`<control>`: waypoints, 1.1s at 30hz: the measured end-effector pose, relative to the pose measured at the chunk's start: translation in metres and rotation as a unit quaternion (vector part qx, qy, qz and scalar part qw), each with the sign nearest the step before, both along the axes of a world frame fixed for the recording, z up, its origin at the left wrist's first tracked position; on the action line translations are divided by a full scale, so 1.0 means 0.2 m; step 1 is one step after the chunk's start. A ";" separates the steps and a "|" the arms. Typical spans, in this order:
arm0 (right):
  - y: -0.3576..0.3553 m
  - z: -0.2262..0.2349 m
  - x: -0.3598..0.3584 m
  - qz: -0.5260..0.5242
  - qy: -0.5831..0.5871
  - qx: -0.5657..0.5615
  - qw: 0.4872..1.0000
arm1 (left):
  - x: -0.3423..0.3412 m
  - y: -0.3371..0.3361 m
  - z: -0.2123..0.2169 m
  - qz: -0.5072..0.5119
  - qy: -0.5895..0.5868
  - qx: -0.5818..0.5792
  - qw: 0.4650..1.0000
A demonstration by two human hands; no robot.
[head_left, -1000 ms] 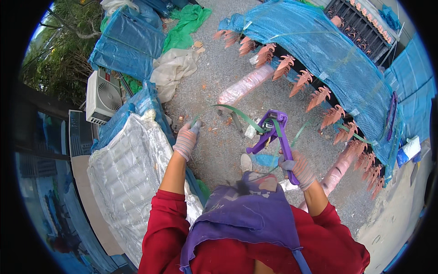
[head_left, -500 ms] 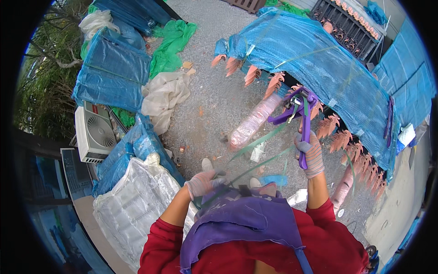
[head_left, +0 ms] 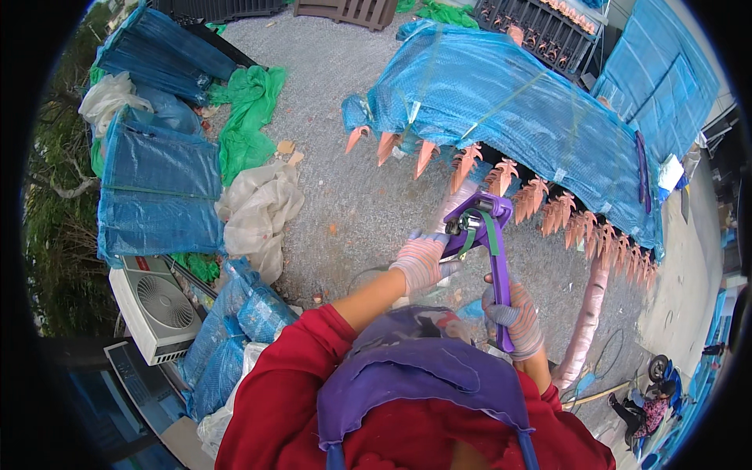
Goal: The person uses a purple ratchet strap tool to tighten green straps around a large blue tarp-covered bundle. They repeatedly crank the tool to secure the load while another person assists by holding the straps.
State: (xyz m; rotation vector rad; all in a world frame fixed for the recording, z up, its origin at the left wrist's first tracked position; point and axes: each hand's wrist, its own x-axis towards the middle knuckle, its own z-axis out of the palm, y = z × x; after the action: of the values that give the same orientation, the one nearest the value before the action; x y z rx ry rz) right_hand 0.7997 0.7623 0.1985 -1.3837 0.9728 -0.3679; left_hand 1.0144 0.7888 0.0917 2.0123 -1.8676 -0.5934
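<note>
Both gloved: left hand (head_left: 421, 262) pinching green strap (head_left: 471, 235) at purple strapping tool (head_left: 487, 243) head to steady it, right hand (head_left: 513, 317) clenched around handle, chest-high above gravel (head_left: 352, 204).

From my feed, the wearer fills the lower middle of the frame. I see red long sleeves, the left one pushed up so the cuff bunches near the centre of the frame, the right one ending low at right of centre. Over the chest lies a purple apron bib with a folded top edge, and two blue straps run down from it at the bottom edge. Both hands wear knit work gloves: the left glove (head_left: 421, 261) is striped pink and pale grey, with ribbed fingers; the right glove (head_left: 517, 317) shows the same stripes, a little greyer, with a snug knitted cuff.
</note>
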 end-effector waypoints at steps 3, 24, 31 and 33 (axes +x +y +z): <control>-0.05 -0.09 0.05 0.007 0.006 -0.137 0.991 | -0.05 -0.10 -0.01 0.048 0.049 0.095 0.993; -0.48 -0.39 0.81 -0.286 -0.126 0.175 0.934 | 1.25 -0.57 -0.15 0.187 0.815 0.027 0.547; -0.65 -0.41 1.10 -0.429 -0.126 0.114 0.887 | 1.84 -0.59 -0.08 0.158 0.782 0.092 0.595; -0.66 -0.38 1.17 -0.454 -0.163 0.125 0.867 | 1.86 -0.65 -0.11 0.156 0.789 0.091 0.587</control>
State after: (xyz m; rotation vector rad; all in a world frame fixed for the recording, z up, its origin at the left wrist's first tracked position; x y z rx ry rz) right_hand 1.0336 0.6296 0.1220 -0.5170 1.2848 -1.0967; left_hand 1.3874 0.6584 0.0705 0.8589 -0.2913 -1.6656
